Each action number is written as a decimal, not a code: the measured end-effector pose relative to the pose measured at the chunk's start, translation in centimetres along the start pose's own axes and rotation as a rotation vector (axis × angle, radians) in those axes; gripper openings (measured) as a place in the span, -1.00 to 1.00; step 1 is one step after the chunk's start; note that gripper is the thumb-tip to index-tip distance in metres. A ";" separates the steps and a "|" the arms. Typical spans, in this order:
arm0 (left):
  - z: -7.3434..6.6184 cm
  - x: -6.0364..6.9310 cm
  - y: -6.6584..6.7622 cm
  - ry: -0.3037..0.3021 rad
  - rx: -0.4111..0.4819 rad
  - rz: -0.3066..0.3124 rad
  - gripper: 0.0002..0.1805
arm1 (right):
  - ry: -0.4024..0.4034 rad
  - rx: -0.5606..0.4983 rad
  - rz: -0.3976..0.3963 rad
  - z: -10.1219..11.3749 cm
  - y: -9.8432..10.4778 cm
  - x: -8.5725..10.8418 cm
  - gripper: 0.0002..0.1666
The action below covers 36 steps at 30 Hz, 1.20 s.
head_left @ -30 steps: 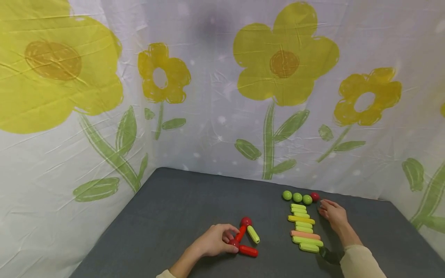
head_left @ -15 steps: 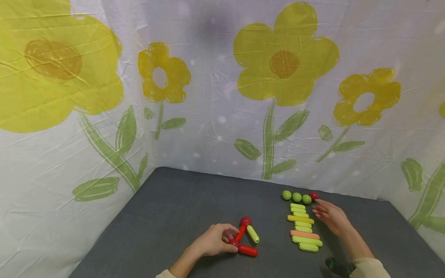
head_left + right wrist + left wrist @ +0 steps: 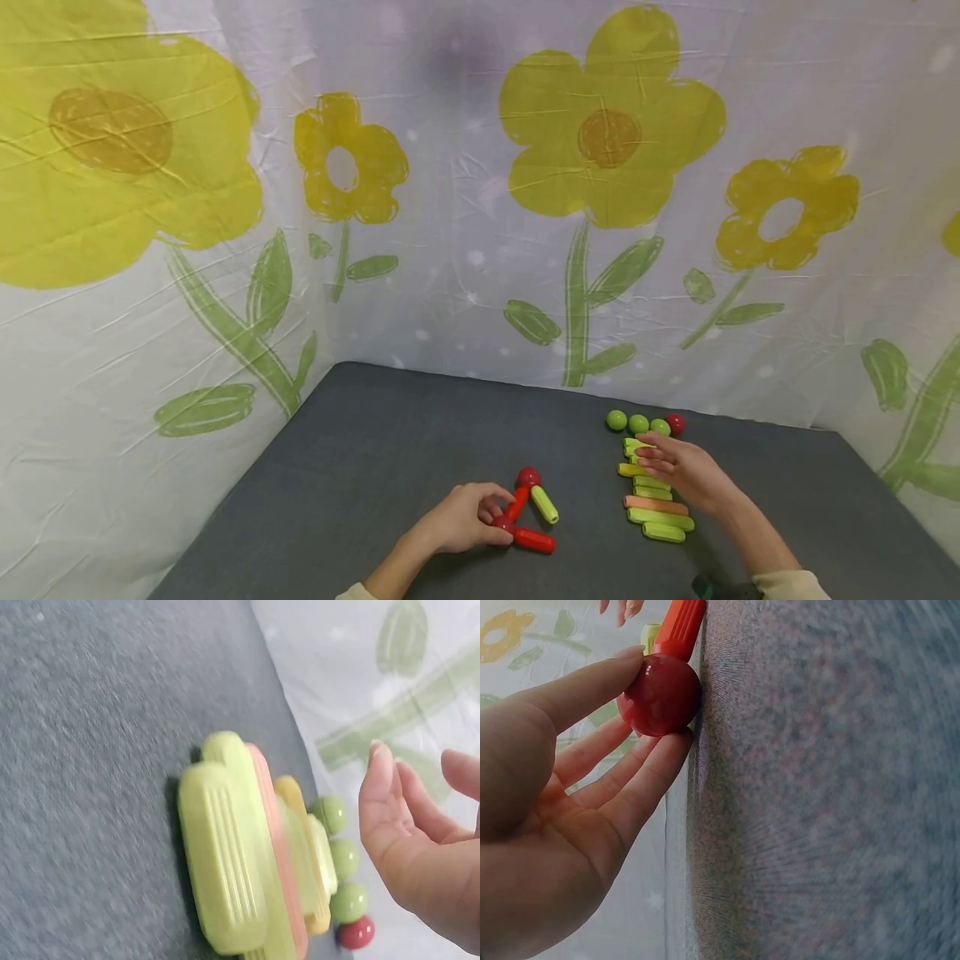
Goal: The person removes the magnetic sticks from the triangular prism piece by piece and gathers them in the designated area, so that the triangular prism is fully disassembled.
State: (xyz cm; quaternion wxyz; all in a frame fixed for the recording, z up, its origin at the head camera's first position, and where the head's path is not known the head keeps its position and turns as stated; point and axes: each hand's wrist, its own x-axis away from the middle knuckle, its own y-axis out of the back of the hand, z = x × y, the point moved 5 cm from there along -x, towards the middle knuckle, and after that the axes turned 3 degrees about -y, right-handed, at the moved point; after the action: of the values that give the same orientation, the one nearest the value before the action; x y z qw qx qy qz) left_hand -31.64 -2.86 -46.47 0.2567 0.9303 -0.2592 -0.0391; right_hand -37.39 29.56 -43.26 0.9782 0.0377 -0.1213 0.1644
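Over a dark table (image 3: 375, 458), the right hand (image 3: 690, 475), fingers loosely spread, partly hides lined-up sticks (image 3: 655, 505) while the left hand (image 3: 459, 520) pinches a red ball (image 3: 660, 696).

Grey table (image 3: 405, 442) | 3 green balls (image 3: 638, 425) | rod row (image 3: 652, 493) | ball-and-rod assembly (image 3: 517, 505)

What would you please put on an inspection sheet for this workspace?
Surface: dark grey table.
Job's things: near red ball and far red ball with a linking red rod between them; loose-ended red rod by the near ball; lime rod by the far one; rod column and ball row to the right.
Clutter: dark item by the right sleeve, too unclear to name.
Grips: left grip pinches the near red ball; right grip hovers over the rod column's far end, holding nothing.
Cables: nothing seen.
Surroundings: flower-printed cloth behind and beside the table.
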 end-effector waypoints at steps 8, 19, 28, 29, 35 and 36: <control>0.1 0.0 0.0 -0.002 0.002 0.000 -0.58 | -0.039 -0.018 0.067 0.0 -2.6 0.0 -0.36; 0.2 0.0 0.0 -0.006 0.008 0.006 -0.58 | -0.088 0.013 0.107 -0.8 -6.0 -0.8 -0.30; 0.2 -0.1 0.1 0.000 0.010 0.011 -0.58 | -0.122 -0.012 0.174 -2.3 -8.8 -1.6 -0.33; 0.3 -0.2 0.1 -0.003 0.011 0.011 -0.59 | -0.130 -0.007 0.184 -2.5 -9.2 -1.7 -0.34; 0.2 -0.2 0.0 -0.010 0.023 0.013 -0.59 | -0.177 0.055 0.194 -3.3 -10.9 -2.2 -0.38; 0.1 -0.1 0.0 -0.011 0.027 0.013 -0.59 | -0.181 0.068 0.190 -3.4 -11.2 -2.3 -0.38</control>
State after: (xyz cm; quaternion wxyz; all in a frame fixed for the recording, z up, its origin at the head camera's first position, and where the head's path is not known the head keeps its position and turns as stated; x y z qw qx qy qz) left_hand -31.79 -2.85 -46.60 0.2431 0.9316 -0.2672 -0.0393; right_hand -35.02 18.71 -47.50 0.9415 0.0738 -0.2062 0.2561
